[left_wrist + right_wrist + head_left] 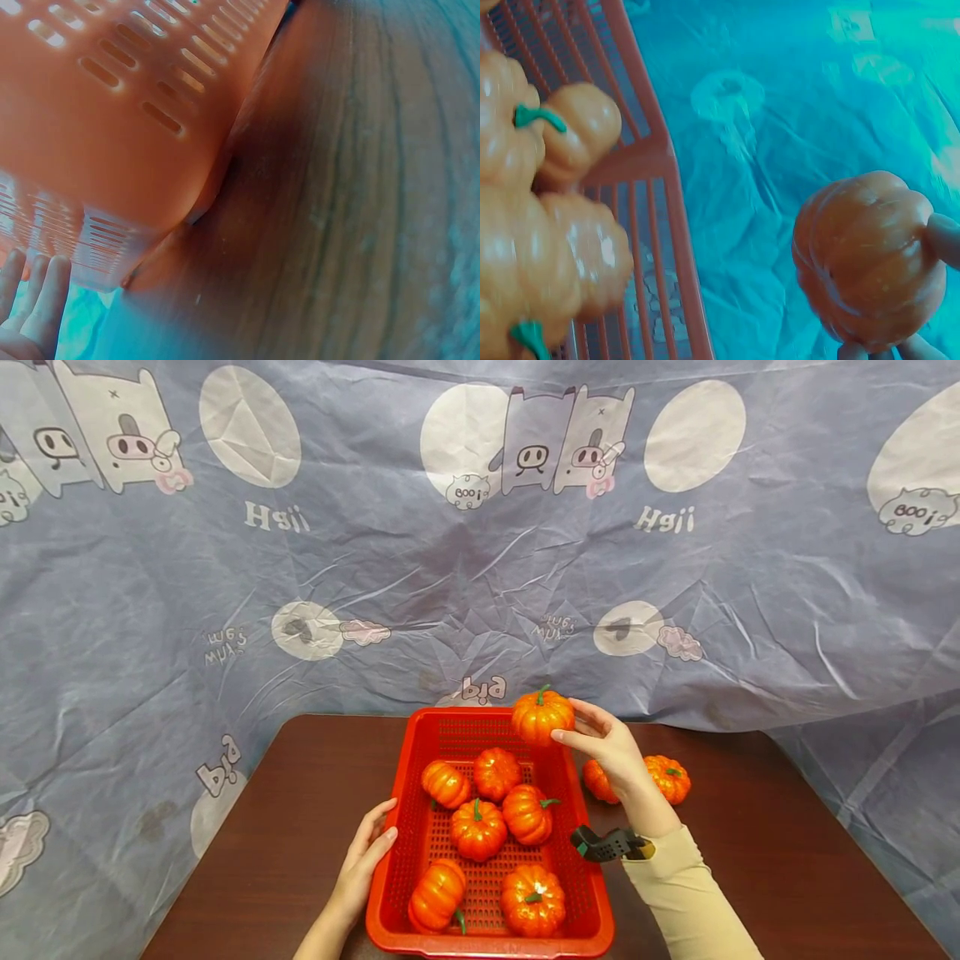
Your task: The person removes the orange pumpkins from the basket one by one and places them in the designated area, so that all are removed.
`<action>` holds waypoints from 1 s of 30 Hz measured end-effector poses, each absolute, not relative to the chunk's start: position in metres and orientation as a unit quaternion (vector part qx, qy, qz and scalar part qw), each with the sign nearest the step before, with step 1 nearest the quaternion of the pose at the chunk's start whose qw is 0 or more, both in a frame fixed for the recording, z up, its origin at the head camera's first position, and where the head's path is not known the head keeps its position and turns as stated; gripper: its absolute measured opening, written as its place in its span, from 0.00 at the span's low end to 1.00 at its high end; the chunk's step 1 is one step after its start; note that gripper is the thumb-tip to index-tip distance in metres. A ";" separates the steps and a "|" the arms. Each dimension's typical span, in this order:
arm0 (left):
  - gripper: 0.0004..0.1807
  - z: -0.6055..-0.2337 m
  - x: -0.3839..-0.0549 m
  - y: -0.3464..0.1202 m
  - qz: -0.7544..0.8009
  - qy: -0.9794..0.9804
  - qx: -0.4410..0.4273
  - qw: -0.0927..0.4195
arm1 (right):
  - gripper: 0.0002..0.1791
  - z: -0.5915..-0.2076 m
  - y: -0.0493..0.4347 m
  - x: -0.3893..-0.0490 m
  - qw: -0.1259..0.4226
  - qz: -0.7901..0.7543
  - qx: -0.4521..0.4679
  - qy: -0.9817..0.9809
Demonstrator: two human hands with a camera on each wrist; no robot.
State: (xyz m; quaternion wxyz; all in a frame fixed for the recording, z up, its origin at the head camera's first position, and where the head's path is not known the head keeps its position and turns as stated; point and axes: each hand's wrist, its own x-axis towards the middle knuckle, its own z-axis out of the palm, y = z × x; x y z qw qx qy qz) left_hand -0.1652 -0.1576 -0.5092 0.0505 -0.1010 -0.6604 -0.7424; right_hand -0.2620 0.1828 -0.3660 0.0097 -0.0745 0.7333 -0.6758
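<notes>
A small orange toy pumpkin [543,719] with a green stem is pinched between the thumb and fingers of my right hand [611,752], above the far right corner of a red plastic basket [480,946]. The right wrist view shows that pumpkin [870,259] with fingertips on its side and underside. My left hand [362,864] rests against the basket's left side, thumb near the rim. In the left wrist view, its fingers [46,300] look straight beside the slotted wall. Several pumpkins [478,830] lie in the basket, some upright, others tipped over.
Two more pumpkins [667,779] lie on the dark brown table [292,827] right of the basket, one partly behind my right forearm. A blue-grey printed cloth [450,568] hangs behind the table. A black strapped device [611,843] sits at my right wrist.
</notes>
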 end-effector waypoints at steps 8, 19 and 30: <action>0.23 -0.508 -0.165 -0.158 -0.743 -0.660 -0.100 0.045 | 0.38 -0.437 0.258 -0.312 -0.056 -0.751 -0.084 0.653; 0.23 -0.508 -0.165 -0.158 -0.745 -0.657 -0.107 0.047 | 0.36 -0.438 0.311 -0.298 -0.118 -0.755 -0.015 0.645; 0.23 -0.510 -0.166 -0.158 -0.736 -0.667 -0.099 0.052 | 0.42 -0.410 0.316 -0.259 -0.183 -0.744 0.088 0.636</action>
